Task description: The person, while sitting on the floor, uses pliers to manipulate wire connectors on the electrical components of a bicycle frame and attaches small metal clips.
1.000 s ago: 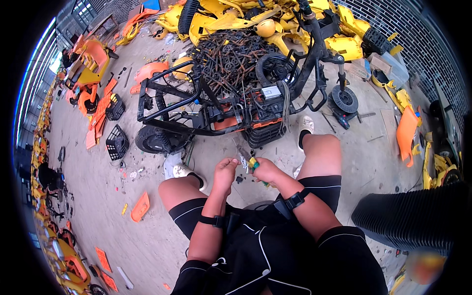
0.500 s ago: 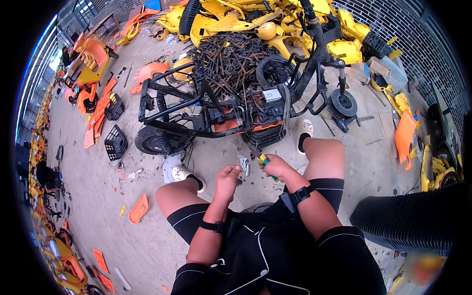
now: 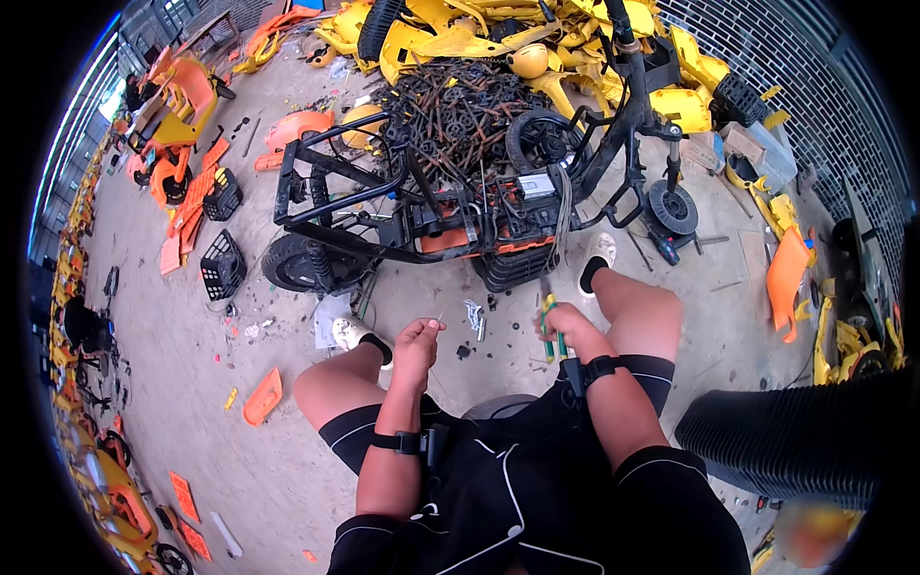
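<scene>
Currently, both hands are held in front of the knees, well apart, with bare floor between them.

Left hand: fingers curled in, thumb pressed to the index finger, no gap seen between them. At the fingertips, a thin pale piece sticks out; too small to identify. The palm is turned away, so whether it holds anything more cannot be told.

Right hand: wrapped around pliers with green and yellow handles. The handle ends show below the fist, slightly separated; the head points away from the body, toward the scooter frame. It is blurred, so whether the jaws are parted or meet cannot be read. Nothing is seen gripped in them.

On the floor between the hands, a little farther from the body: a loose cluster of small whitish pieces, neither hand touching it. Just nearer the body lies a small dark scrap.

Beyond the hands stands the stripped black scooter frame, an orange part and a silver-topped box within it; neither hand touches it. Behind it, a heap of rusty metal parts. To the right, near the front wheel, a power drill lies on the floor.
</scene>
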Motion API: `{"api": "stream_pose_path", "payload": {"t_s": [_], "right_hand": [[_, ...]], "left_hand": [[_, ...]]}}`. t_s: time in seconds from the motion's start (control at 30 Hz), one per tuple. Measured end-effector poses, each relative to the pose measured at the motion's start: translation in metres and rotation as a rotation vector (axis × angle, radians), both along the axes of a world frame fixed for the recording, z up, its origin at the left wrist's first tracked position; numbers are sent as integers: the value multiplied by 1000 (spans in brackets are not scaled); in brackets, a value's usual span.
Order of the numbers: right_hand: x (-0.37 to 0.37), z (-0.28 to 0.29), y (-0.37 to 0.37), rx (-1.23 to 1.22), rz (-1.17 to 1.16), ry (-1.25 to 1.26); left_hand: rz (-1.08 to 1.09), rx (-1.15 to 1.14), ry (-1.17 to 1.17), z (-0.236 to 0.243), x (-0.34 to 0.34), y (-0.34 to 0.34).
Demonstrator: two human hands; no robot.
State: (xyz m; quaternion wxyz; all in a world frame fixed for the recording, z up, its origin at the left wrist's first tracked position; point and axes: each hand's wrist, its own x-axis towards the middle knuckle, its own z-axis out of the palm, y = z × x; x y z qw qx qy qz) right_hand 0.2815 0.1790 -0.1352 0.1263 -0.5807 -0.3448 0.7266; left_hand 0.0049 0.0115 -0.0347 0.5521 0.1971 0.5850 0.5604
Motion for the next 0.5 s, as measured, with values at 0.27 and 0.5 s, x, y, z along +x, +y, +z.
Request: {"api": "stream_pose_path", "payload": {"t_s": [0.27,0.5], "right_hand": [[-28,29,-20,97,228,122],[-24,8,-12,-83,257,-13]], "left_hand": [[-44,37,22,12,9,-1],[50,17,116,11,9,7]]}}
